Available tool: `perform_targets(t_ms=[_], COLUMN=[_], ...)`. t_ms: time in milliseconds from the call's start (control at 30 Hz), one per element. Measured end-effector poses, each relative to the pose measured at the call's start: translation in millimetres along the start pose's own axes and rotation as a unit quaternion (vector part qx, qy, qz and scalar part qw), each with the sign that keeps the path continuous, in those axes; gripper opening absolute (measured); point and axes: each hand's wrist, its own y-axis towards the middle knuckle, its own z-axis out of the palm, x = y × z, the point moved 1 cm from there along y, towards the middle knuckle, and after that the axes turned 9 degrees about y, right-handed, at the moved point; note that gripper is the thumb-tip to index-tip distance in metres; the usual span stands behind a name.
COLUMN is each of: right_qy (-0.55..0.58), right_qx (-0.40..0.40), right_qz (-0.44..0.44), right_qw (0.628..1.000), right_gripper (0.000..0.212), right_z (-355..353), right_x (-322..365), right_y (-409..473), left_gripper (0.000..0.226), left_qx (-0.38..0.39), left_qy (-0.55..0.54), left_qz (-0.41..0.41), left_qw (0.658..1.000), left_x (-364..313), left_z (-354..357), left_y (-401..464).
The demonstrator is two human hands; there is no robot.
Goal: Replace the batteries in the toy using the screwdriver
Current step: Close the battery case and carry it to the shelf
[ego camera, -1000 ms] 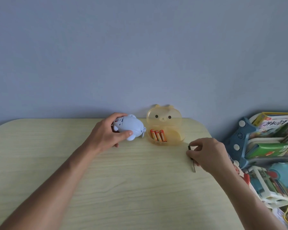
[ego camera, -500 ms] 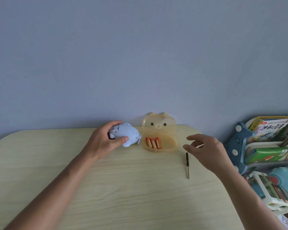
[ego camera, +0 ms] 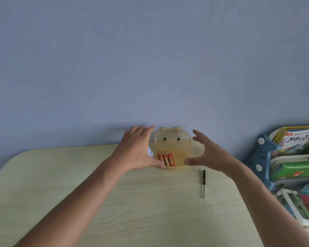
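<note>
A translucent yellow bear-shaped box stands open at the back of the table, with three orange batteries in its lower half. My left hand is spread at the box's left side, thumb at its front edge. My right hand is spread at the box's right side, thumb near the front rim. Neither hand holds anything. Only a sliver of the pale blue toy shows behind my left hand. The black-handled screwdriver lies on the table, right of the box and below my right hand.
The pale wooden table meets a blue-grey wall at the back. To the right, off the table's edge, stands a blue and white shelf crammed with books and toys.
My left hand let go of the blue toy and moved right to the box. My right hand left the screwdriver on the table and rose to the box's right side.
</note>
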Motion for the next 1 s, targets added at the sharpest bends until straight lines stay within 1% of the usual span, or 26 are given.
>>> perform_targets(t_ms=[67,167,367,533,667,800,900,1000], right_qy=[-0.017,-0.044,-0.067,-0.060,-0.052,-0.010,-0.036,-0.060], right_qx=[0.032,0.038,-0.011,-0.043,-0.065,-0.083,-0.094,-0.087], right_qz=[0.002,0.000,-0.060,-0.103,-0.124,-0.141,-0.145,-0.143], right_qw=[0.999,0.998,0.996,0.992,0.989,0.986,0.984,0.984], right_gripper=[0.127,0.133,0.125,0.112,0.100,0.080,0.066,0.057], right_z=[2,5,11,12,14,15,17,20], right_x=[1,-4,-13,-18,-19,-22,-24,-26], right_y=[5,10,13,8,4,-1,-6,-12], left_gripper=[0.142,0.144,0.143,0.136,0.122,0.094,0.073,0.059], left_qx=[0.020,0.024,-0.004,-0.047,-0.062,-0.089,-0.106,-0.126], left_qy=[0.039,0.057,0.057,0.018,-0.027,-0.063,-0.049,-0.021], left_qz=[0.020,0.030,0.018,0.024,0.021,0.025,0.040,0.074], left_qw=[0.999,0.998,0.998,0.998,0.997,0.994,0.992,0.989], left_x=[-10,-15,-15,-15,-15,-14,-15,-16], left_z=[5,12,19,22,20,23,28,35], left_y=[5,6,5,0,-7,-11,-14,-16])
